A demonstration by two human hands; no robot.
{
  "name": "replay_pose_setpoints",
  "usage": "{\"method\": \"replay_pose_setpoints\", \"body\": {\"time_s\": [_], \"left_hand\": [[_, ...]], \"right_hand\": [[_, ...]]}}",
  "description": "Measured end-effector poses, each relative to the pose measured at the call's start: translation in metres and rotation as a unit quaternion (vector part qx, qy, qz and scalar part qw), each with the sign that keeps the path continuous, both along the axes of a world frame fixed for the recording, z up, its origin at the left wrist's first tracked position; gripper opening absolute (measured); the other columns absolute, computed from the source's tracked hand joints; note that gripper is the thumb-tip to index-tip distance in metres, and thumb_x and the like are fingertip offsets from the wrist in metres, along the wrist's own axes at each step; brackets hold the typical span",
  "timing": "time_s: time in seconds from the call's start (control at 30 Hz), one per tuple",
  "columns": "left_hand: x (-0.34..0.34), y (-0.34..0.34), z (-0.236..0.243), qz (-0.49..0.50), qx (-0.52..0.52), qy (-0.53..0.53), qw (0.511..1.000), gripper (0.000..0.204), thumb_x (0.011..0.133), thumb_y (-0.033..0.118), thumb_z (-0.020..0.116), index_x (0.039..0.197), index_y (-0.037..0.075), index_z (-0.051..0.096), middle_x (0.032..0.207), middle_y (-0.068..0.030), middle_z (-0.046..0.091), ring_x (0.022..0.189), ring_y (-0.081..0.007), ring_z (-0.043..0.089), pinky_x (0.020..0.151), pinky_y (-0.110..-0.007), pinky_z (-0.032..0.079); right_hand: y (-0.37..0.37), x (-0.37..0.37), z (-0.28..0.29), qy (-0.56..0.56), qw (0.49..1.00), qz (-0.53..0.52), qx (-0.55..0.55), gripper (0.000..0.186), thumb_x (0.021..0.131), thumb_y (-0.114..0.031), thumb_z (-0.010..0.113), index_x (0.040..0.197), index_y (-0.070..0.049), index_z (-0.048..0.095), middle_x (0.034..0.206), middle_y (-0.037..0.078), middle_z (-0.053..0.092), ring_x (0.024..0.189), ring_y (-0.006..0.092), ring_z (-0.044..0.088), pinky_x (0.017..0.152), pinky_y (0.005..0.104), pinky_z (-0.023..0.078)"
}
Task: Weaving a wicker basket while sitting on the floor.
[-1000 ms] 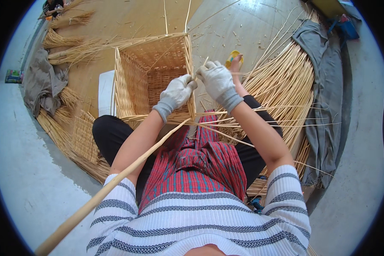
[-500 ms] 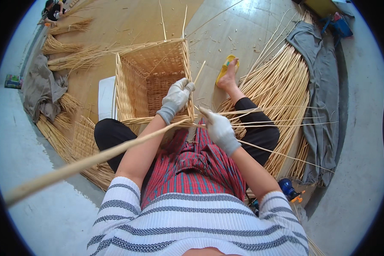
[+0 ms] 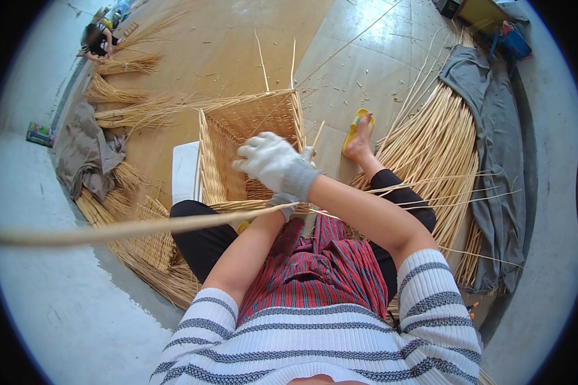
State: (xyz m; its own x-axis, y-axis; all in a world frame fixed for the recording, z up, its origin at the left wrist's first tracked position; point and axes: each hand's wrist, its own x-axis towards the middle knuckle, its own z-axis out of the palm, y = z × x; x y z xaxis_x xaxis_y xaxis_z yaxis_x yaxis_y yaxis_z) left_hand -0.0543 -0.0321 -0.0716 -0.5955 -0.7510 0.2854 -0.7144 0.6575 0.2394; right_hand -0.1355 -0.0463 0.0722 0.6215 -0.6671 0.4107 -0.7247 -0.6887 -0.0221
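Observation:
A square wicker basket [image 3: 219, 147] stands open-topped in front of my lap, with loose rods sticking up from its far rim. My left hand [image 3: 307, 154], in a pale work glove, grips its right-hand rim; the other arm hides most of that hand. My right hand [image 3: 270, 159], gloved too, is raised over the basket's opening with its fingers apart and nothing visible in them. One long, thick rod [image 3: 141, 229] runs from the basket's near corner toward the left, close to the camera. Thinner rods [image 3: 462, 185] stretch from that corner to the right.
A big fan of peeled rods [image 3: 424, 135] lies at the right, partly under grey cloth [image 3: 488, 167]. More bundles [image 3: 131, 119], another grey cloth [image 3: 87, 154] and a second woven piece [image 3: 151, 240] lie left. A white block [image 3: 186, 173] touches the basket. Far left, a person [image 3: 97, 42] sits.
My right hand has left the near right corner and swung up and left over the basket, crossing above my left hand. The thick rod's outer end has swung upward in view.

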Motion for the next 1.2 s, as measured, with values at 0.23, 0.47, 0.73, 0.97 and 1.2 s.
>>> {"method": "replay_pose_setpoints", "body": {"time_s": [0.23,0.47,0.73,0.97,1.2], "left_hand": [[-0.03,0.005,0.081,0.011,0.161,-0.006,0.987,0.03,0.09,0.021,0.054,0.118,0.011,0.056,0.095,-0.0139,0.071,0.084,-0.0351,0.069,0.072,-0.044,0.054],[-0.034,0.005,0.077,0.025,0.153,-0.033,0.987,0.02,0.092,0.022,0.054,0.11,0.013,0.056,0.083,-0.0165,0.068,0.078,-0.0352,0.067,0.067,-0.048,0.051],[-0.013,0.001,0.091,0.002,0.319,0.193,0.928,0.016,0.099,0.014,0.055,0.114,0.009,0.054,0.082,-0.008,0.06,0.07,-0.0158,0.057,0.063,-0.033,0.046],[0.002,0.001,0.086,0.025,0.399,0.338,0.852,0.008,0.1,0.009,0.053,0.102,0.002,0.056,0.08,0.0004,0.057,0.077,-0.0057,0.05,0.071,-0.024,0.046],[0.01,-0.01,0.074,0.098,0.449,0.283,0.842,0.01,0.099,0.011,0.053,0.101,0.002,0.056,0.086,-0.0006,0.058,0.078,-0.0066,0.049,0.073,-0.025,0.045]], "right_hand": [[0.038,-0.12,-0.056,-0.135,0.955,-0.247,0.095,0.024,0.081,-0.02,0.062,0.104,-0.016,0.066,0.092,0.007,0.066,0.09,0.0275,0.065,0.078,0.0408,0.053],[0.047,-0.116,-0.074,-0.035,0.966,-0.222,0.13,0.011,0.084,-0.024,0.061,0.088,-0.014,0.064,0.082,0.007,0.066,0.085,0.0284,0.066,0.07,0.0405,0.053],[0.07,-0.094,-0.093,-0.364,0.872,-0.269,0.188,0.014,0.088,-0.02,0.064,0.095,-0.009,0.068,0.084,0.015,0.067,0.083,0.0352,0.065,0.074,0.0427,0.052],[0.051,-0.083,-0.11,-0.549,0.725,-0.272,0.314,0.042,0.084,-0.021,0.075,0.118,-0.001,0.062,0.098,0.014,0.069,0.087,0.0255,0.068,0.081,0.0347,0.054],[0.034,-0.085,-0.131,-0.662,0.494,-0.145,0.545,0.062,0.078,-0.017,0.083,0.131,-0.01,0.052,0.116,0.004,0.062,0.102,0.0123,0.06,0.086,0.0272,0.051]]}}
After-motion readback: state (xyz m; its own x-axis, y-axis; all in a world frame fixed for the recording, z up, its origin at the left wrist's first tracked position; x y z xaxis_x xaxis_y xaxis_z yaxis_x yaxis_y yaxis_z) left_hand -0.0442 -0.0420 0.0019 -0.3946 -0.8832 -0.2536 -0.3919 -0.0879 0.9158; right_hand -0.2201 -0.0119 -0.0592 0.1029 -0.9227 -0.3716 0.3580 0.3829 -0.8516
